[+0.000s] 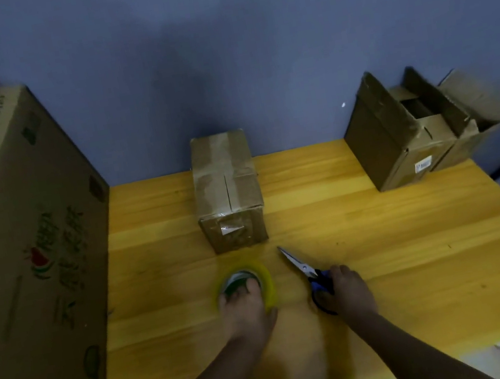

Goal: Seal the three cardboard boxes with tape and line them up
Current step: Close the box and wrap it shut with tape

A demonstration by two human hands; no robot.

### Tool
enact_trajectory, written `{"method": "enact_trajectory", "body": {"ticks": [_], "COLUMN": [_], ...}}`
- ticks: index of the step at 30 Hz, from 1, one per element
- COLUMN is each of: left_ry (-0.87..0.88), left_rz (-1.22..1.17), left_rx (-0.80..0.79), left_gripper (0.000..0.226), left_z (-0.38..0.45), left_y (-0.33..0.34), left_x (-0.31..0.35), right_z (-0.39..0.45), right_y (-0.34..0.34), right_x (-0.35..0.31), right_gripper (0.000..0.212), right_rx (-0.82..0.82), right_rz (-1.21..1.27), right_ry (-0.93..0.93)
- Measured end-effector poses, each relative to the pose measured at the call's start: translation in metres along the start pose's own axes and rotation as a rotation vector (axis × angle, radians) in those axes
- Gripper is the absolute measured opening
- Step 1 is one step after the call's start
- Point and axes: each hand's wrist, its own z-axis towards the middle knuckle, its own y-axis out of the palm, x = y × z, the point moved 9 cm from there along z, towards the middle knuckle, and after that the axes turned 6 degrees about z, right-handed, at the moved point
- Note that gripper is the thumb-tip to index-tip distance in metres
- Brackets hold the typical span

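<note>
Left hand (245, 306) on tape roll (243, 284), right hand (347, 292) on scissors (309, 273) — both mid-table.

The left hand (246, 312) grips the tape roll (244, 284); the right hand (347, 292) holds scissors (305, 271) before a taped cardboard box (227, 189).

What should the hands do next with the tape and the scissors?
Probably lift the tape roll and scissors and carry them toward the open boxes at the back right. The left hand already holds the roll, the right hand the scissors, and the middle box looks taped.
</note>
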Motion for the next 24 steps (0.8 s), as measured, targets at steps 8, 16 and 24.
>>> {"method": "enact_trajectory", "body": {"ticks": [8,16,24], "left_ry": [0.085,0.097,0.242], "left_rz": [0.123,0.097,-0.100], "left_rx": [-0.111,-0.184,-0.084], "left_gripper": [0.064,0.071,0.046], "left_z": [-0.001,-0.004,-0.007], "left_y": [0.027,0.042,-0.001], "left_x": [0.023,0.023,-0.001], "right_z": [0.000,-0.003,0.017], "right_y": [0.013,0.004,-0.027], "right_x": [-0.002,0.000,-0.085], "right_gripper": [0.035,0.041,0.012], "right_rx": [0.014,0.056,-0.023], "right_rz": [-0.039,0.051,1.000], "right_ry": [0.013,0.043,0.084]}}
